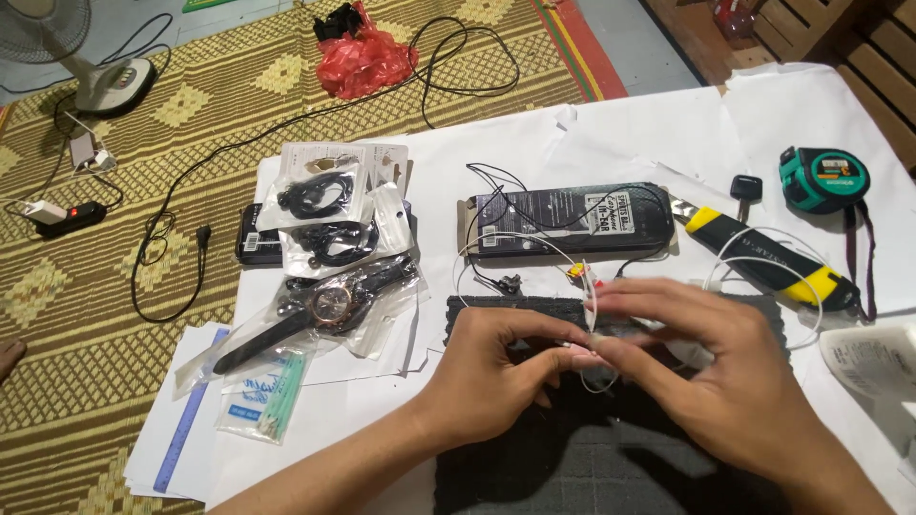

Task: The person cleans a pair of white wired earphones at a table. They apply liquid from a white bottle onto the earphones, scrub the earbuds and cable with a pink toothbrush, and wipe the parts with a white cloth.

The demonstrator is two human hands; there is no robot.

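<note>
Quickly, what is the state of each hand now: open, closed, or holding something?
Left hand: fingers pinched shut on the thin white cable, above the dark mat.
Right hand: fingers also closed on the same white cable.

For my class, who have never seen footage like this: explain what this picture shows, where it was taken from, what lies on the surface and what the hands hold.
There is one picture, from a camera on a person's head looking down. No machine: just a left hand and right hand, pinching a thin white cable over a dark mat. On the white sheet lie a long black box, a bagged wristwatch, bagged black earphones, a yellow-black utility knife and a green tape measure.
</note>
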